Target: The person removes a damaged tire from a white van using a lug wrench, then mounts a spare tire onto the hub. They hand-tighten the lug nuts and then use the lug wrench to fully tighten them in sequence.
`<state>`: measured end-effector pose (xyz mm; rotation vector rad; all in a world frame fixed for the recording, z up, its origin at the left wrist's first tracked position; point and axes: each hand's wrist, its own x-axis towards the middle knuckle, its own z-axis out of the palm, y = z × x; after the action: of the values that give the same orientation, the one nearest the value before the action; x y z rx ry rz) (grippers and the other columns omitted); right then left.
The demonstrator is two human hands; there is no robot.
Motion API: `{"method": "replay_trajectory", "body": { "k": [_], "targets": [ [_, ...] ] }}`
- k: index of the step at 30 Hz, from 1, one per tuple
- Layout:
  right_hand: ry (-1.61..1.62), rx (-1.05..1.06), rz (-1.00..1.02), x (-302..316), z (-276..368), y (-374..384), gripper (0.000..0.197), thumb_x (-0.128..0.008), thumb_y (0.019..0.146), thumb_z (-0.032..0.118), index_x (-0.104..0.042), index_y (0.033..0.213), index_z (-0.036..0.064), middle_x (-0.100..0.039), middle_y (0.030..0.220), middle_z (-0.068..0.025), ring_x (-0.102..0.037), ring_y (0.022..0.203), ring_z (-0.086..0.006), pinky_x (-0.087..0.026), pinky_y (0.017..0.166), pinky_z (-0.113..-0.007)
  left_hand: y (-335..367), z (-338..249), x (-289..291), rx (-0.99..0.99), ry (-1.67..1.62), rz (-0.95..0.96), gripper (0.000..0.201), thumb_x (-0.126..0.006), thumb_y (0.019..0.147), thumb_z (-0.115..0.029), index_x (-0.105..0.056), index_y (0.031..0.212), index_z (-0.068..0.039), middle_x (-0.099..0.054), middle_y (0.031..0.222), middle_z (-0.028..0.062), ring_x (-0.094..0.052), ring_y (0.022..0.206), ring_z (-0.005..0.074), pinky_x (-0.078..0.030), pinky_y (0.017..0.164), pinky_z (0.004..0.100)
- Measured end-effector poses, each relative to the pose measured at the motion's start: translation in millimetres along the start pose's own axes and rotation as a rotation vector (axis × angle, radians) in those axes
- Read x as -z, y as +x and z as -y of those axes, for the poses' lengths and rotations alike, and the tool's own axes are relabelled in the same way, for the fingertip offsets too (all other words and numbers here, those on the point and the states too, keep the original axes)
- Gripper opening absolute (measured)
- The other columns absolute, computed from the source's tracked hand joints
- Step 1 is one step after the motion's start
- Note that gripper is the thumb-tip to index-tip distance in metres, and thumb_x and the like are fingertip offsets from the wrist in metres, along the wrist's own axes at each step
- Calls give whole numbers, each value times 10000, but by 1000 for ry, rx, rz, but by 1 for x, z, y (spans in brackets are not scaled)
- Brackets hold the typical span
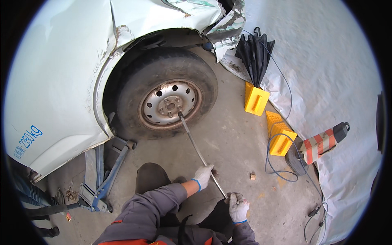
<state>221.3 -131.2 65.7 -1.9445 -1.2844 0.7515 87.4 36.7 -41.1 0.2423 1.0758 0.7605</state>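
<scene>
A long, slim silver metal bar (191, 138) slants from the centre of the frame toward the lower middle, its dark socket end at the lower right part of the hub of a round silver steel rim (167, 96). Both hands wear white knit gloves with blue cuffs: the left hand (203, 177) is closed around the bar below its middle, and the right hand (238, 207), in a glove smudged grey over the fingers, is curled tight about its lower end. The rim sits inside a worn black rubber tyre (132, 96), under the arch of a scuffed white vehicle body (61, 73) filling the upper left. A blue metal jack (114, 169) stands at the lower left, near the denim-clad leg (32, 192) of another person. At the upper right, a folded black umbrella (255, 57) points down at a yellow wedge-shaped block (256, 102) (whether they touch, I cannot tell). Below it lies a second yellow block with a ridged slope (281, 141), just beside a thin grey cable (268, 163) looping over the grey concrete floor (245, 143).
</scene>
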Motion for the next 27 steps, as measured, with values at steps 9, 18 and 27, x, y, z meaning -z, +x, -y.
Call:
{"method": "replay_trajectory", "body": {
  "k": [9,18,27],
  "targets": [
    [-262,530,-216,-16,-1,11,175,-673,909,236,-755,864,88,-694,712,-104,-654,680,-338,-531,641,-421,22,-5,6,-21,-10,80,246,-513,1017,-215,-583,936,7,-637,783,159,-651,682,330,-579,631,475],
    [1070,-601,-14,-42,-85,44,667,-391,1043,571,-662,1077,-38,-599,627,-50,-574,534,-190,-489,485,-327,11,-13,-4,-90,74,-30,219,-554,995,-190,-597,973,23,-666,852,158,-678,710,301,-603,620,436],
    [1100,-966,118,-109,-137,25,622,-411,1030,583,-591,1173,5,-638,788,-84,-550,532,-186,-468,429,-343,-33,25,-7,35,361,-15,237,-588,966,-167,-609,1106,23,-721,937,172,-733,799,281,-626,660,408]
  ]
}}
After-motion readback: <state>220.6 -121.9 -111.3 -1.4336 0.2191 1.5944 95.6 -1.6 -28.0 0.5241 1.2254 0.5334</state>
